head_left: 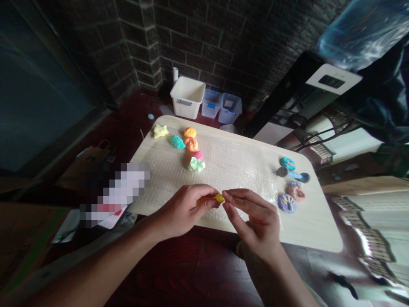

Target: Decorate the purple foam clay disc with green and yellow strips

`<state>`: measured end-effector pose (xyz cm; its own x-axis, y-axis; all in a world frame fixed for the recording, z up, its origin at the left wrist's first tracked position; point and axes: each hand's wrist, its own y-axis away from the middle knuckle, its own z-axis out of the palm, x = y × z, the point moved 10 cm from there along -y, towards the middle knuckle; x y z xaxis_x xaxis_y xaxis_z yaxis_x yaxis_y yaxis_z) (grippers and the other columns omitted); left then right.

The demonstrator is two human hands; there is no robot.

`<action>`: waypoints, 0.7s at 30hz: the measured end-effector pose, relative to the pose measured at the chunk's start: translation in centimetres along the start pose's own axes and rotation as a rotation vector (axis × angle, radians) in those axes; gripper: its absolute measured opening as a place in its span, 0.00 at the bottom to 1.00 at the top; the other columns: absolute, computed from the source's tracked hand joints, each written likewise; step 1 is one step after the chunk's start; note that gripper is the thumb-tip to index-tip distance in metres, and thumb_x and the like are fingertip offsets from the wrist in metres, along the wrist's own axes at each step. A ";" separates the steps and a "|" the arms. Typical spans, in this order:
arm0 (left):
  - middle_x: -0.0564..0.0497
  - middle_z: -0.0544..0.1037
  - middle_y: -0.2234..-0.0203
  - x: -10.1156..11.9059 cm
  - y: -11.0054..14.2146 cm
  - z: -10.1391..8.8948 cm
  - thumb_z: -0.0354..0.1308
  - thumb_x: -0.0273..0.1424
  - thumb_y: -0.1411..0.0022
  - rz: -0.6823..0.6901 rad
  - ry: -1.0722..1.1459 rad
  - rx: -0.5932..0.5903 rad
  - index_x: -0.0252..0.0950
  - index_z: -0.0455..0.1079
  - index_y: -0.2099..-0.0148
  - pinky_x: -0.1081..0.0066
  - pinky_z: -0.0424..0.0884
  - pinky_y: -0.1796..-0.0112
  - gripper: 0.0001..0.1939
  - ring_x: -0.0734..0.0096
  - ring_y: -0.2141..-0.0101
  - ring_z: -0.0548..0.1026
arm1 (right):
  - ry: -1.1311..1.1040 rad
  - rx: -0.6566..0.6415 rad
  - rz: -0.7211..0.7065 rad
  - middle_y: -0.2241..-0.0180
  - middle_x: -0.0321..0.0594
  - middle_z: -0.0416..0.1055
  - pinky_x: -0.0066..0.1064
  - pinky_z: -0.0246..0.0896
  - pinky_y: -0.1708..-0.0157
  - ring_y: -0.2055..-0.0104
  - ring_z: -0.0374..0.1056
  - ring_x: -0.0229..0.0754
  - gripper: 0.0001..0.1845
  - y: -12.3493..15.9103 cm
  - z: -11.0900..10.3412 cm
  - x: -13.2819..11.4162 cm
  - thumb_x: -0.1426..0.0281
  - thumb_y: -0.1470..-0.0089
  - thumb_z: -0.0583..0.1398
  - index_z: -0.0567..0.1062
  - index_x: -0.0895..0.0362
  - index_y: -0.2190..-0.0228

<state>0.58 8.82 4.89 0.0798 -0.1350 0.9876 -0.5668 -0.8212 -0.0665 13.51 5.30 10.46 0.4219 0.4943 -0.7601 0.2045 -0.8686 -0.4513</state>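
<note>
Between my two hands is a small piece of yellow modelling clay (219,198). My left hand (191,209) is closed round most of it, so only its tip shows. The fingertips of my right hand (255,217) pinch that tip. Both hands are above the near edge of a sheet of bubble wrap (233,157) on a pale wooden table (316,226). Beyond my left hand lie several lumps of clay: a pale green one (196,164), a pink one (198,155), an orange one (191,144), a yellow-orange one (190,132), a teal one (177,142) and a pale yellow one (160,131).
Shaped clay pieces lie at the table's right: a teal disc (288,163), a blue-grey dumbbell shape (294,174), a brownish-pink piece (297,192) and a purple disc (286,203). Behind the table stand a white bin (187,100) and two clear boxes (230,108). A water dispenser (334,79) is at right.
</note>
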 end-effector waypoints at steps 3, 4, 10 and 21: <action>0.47 0.83 0.64 0.6 -0.1 -0.2 0.54 0.31 0.24 0.049 -0.117 0.017 0.33 0.77 0.58 0.69 0.73 0.62 0.12 0.66 0.63 0.80 | 0.047 0.035 -0.035 0.57 0.43 0.83 0.39 0.79 0.61 0.59 0.80 0.46 0.23 0.2 -0.1 -0.2 0.80 0.40 0.67 0.84 0.48 0.47; 0.47 0.82 0.65 0.9 -0.1 -0.3 0.54 0.30 0.25 0.070 -0.159 0.030 0.33 0.77 0.59 0.69 0.72 0.62 0.11 0.66 0.63 0.80 | 0.049 0.040 -0.042 0.57 0.42 0.83 0.39 0.80 0.61 0.59 0.81 0.46 0.24 0.4 -0.1 -0.1 0.80 0.40 0.67 0.83 0.47 0.46; 0.49 0.80 0.67 1.0 0.2 -0.1 0.53 0.28 0.25 0.090 -0.180 0.050 0.34 0.75 0.59 0.70 0.70 0.64 0.11 0.68 0.66 0.78 | 0.028 0.052 -0.041 0.56 0.41 0.83 0.40 0.80 0.60 0.57 0.80 0.46 0.26 0.8 0.5 0.4 0.81 0.38 0.66 0.81 0.44 0.44; 0.51 0.80 0.68 2.0 0.2 -0.2 0.52 0.31 0.23 0.118 -0.138 0.067 0.35 0.74 0.62 0.71 0.70 0.64 0.13 0.70 0.66 0.78 | 0.084 0.029 -0.079 0.46 0.44 0.73 0.40 0.79 0.61 0.58 0.78 0.44 0.34 1.3 0.5 -0.2 0.80 0.38 0.62 0.74 0.41 0.36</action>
<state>0.46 8.46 6.90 0.1305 -0.3036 0.9438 -0.5231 -0.8298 -0.1946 13.23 4.12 9.78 0.4783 0.5554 -0.6803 0.2148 -0.8251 -0.5226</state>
